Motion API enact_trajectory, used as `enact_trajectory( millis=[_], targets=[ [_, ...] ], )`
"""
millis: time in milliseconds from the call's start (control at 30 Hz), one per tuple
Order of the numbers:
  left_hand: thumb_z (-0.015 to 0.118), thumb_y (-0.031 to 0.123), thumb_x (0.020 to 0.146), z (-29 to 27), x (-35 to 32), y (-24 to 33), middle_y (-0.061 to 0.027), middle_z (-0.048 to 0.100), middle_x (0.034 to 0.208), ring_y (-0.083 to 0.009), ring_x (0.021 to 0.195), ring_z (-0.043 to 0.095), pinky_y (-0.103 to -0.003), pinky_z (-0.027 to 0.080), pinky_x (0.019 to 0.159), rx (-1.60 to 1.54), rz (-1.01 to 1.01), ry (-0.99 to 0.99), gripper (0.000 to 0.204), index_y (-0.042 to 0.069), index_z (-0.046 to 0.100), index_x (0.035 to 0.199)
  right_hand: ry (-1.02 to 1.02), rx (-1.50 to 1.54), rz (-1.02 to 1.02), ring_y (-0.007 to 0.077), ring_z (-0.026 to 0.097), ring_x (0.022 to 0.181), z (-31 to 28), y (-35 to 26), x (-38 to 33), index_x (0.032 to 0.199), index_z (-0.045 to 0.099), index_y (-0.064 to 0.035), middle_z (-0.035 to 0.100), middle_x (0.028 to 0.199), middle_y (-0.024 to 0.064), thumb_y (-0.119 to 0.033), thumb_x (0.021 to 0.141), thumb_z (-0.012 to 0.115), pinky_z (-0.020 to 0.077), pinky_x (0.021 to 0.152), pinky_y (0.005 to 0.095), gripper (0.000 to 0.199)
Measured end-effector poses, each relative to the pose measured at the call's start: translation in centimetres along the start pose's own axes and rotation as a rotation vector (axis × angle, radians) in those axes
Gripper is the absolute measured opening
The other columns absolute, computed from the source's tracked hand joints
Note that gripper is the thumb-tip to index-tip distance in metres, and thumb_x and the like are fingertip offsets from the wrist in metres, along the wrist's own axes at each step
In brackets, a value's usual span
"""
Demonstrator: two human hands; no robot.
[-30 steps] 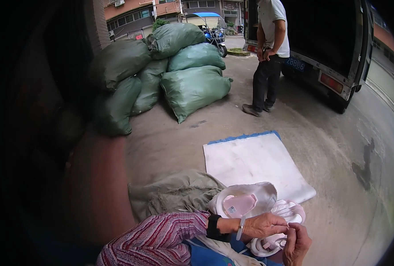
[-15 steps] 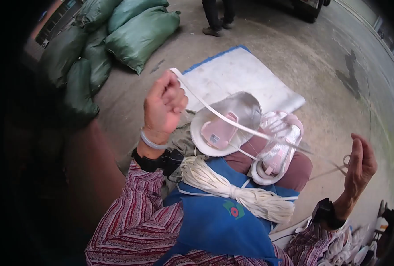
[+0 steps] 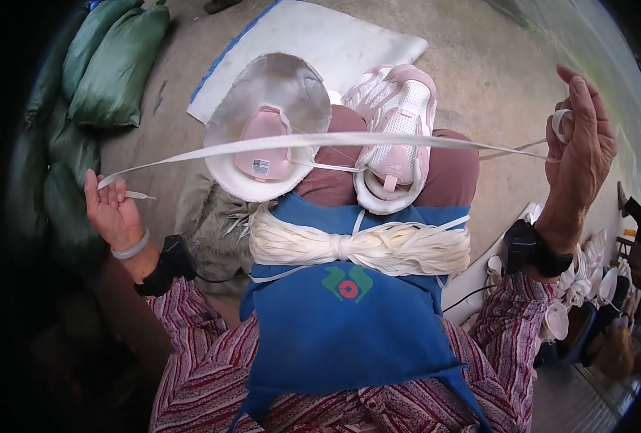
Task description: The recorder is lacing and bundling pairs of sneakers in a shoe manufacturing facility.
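The flat white fabric shoelace [image 3: 320,140] runs crosswise between the left hand's [image 3: 115,209] pinching fingers and the right hand's [image 3: 584,137] curled, lace-looped fingers, with the white-and-pink mesh shoe [image 3: 394,160] lying between both, nearer the right.

The head-worn fisheye looks steeply down, close above the white lace [image 3: 320,140], blue apron [image 3: 349,332] at six o'clock, white sheet [image 3: 320,36] at twelve. Around eight, shadow probably hides detail.
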State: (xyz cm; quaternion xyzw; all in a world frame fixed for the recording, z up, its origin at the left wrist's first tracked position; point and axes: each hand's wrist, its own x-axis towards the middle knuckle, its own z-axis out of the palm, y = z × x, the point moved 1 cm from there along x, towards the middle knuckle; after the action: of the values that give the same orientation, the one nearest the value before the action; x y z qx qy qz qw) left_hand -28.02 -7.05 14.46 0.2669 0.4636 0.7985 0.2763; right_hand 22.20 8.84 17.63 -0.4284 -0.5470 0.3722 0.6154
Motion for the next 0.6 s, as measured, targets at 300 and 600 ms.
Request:
enact_trajectory(
  millis=[300,600],
  targets=[
    [0.045,0.012,0.094,12.6,-4.5,-3.1,0.0046,0.039,0.060,-0.0025,0.050,0.033,-0.020,0.033,0.051,0.204,-0.250,-0.500,0.022,-0.001,0.050,0.111,-0.986,-0.179,-0.354,0.0258,0.059,0.085,9.5,-0.7,-7.6,0.095,0.061,-0.0037,0.060,0.088,0.0121,-0.006,0.077,0.063,0.0458,0.073,0.0337,0.018],
    [0.048,-0.006,0.082,8.9,-2.9,-0.9,-0.0046,0.044,0.094,-0.0122,0.075,0.043,-0.028,0.039,0.074,-0.281,-0.429,-0.652,0.034,0.002,0.045,0.115,-0.338,-0.853,-0.078,0.0244,0.059,0.074,-0.6,6.6,-8.1,0.104,0.062,-0.0045,0.058,0.088,0.0120,0.004,0.078,0.053,0.0483,0.068,0.0311,0.029]
  ],
)
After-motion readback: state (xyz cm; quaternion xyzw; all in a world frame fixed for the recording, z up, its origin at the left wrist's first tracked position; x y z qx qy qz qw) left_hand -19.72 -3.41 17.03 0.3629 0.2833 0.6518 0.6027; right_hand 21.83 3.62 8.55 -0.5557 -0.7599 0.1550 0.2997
